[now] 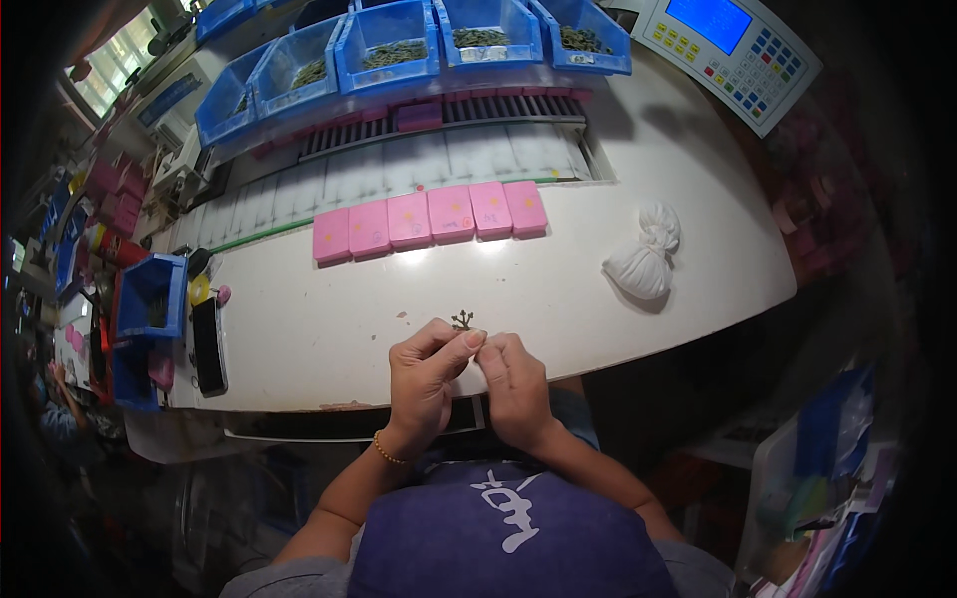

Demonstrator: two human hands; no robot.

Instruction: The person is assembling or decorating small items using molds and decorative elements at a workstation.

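Observation:
Close together over the table's near edge, both my hands are closed at the fingertips. My left hand pinches a small dark greenish branched piece, whose thin prongs stick up above the fingers. It looks like a little wax or metal tree, but its exact kind is too small to tell. My right hand meets it from the right, thumb and fingers pressed together; what they grip, if anything, is hidden. Beyond the hands, a row of several pink blocks lies side by side on the white table.
Blue bins holding small greenish pieces line the back, behind a roller strip. A knotted white cloth bag sits at the right. A keypad device stands back right. A black phone and more blue bins are at the left.

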